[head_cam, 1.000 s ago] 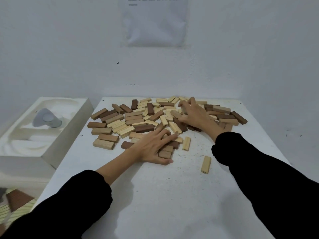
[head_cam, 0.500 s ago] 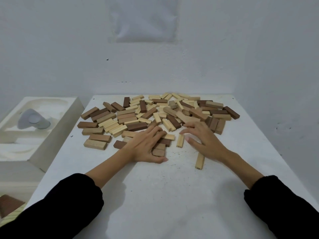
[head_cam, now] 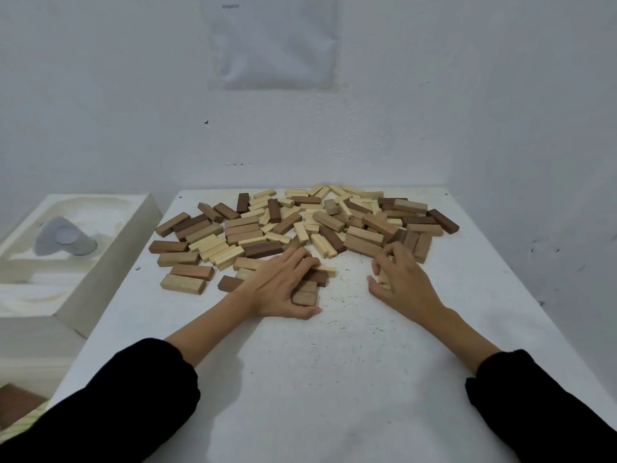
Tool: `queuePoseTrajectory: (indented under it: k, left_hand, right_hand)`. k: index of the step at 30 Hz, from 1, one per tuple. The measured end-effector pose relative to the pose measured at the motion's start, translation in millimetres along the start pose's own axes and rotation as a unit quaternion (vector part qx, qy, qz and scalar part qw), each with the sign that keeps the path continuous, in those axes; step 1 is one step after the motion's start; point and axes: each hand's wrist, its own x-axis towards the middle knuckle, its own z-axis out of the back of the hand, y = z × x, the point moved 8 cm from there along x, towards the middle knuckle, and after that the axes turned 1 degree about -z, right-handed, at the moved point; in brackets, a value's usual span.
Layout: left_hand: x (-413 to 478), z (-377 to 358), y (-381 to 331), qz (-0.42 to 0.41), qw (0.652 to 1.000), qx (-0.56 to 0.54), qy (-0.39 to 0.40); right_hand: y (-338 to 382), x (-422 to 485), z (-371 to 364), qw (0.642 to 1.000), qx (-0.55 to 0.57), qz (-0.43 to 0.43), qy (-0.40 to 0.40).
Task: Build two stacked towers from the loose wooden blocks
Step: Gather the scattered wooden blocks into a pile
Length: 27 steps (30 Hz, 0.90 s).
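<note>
We see the right hand with its fingers curled round a single pale block, pinching it just above the table at the near right edge of the pile of loose wooden blocks. How the block is turned inside the fingers we cannot tell. The left hand lies flat, fingers straight, pressing on a few brown blocks at the pile's near edge, its thumb resting on the tabletop in front of them. Both arms come in from the bottom of the view in black sleeves. The pile itself, pale, mid-brown and dark pieces lying every way, covers the far half of the table up to the wall. Nothing is stacked, so we judge the work to be at its opening step: picking and gathering the first blocks for a base. The next move, as we read it, calls for bringing these pieces onto the bare near part of the table, laying them side by side and squaring their ends, with room left beside them for the second tower. A white foam tray holding a grey object sits just left of the table, and a printed sheet hangs on the wall.
</note>
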Motion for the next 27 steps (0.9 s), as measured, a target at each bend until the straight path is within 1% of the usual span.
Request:
queuePoseTrajectory:
  k: [2, 4, 6, 9, 13, 16, 19, 24, 27]
  left_hand:
    - [0, 0, -1, -0.002, 1.0, -0.001, -0.003]
    - [0, 1, -1, -0.003, 1.0, -0.007, -0.008]
    - [0, 1, -1, -0.002, 1.0, -0.011, -0.007]
    - [0, 0, -1, -0.003, 1.0, -0.003, 0.005]
    - [0, -2, 1, 0.0, 1.0, -0.001, 0.012]
    - [1, -1, 0, -0.003, 1.0, -0.022, 0.007]
    - [2, -2, -1, -0.003, 0.999, -0.038, 0.008]
    - [5, -10, 1, -0.007, 0.999, -0.021, 0.024]
    - [5, -8, 2, -0.006, 1.0, -0.01, 0.007]
  right_hand:
    - [-5, -2, 0, 1.0, 0.001, -0.025, -0.012]
    - [-4, -3, 1, 1.0, -0.001, -0.021, -0.02]
    - [-3, 1, 3, 0.999, 0.023, -0.012, -0.031]
    - [-3, 7, 4, 0.998, 0.047, -0.028, -0.031]
    - [-5, 9, -1, 0.997, -0.005, -0.063, -0.034]
    - [-7, 7, -3, 0.996, -0.022, -0.077, -0.031]
    - [-9, 7, -2, 0.996, -0.024, -0.082, -0.033]
    - [-7, 6, -1, 0.996, -0.012, -0.079, -0.038]
    - [-6, 6, -1, 0.996, -0.01, -0.075, -0.039]
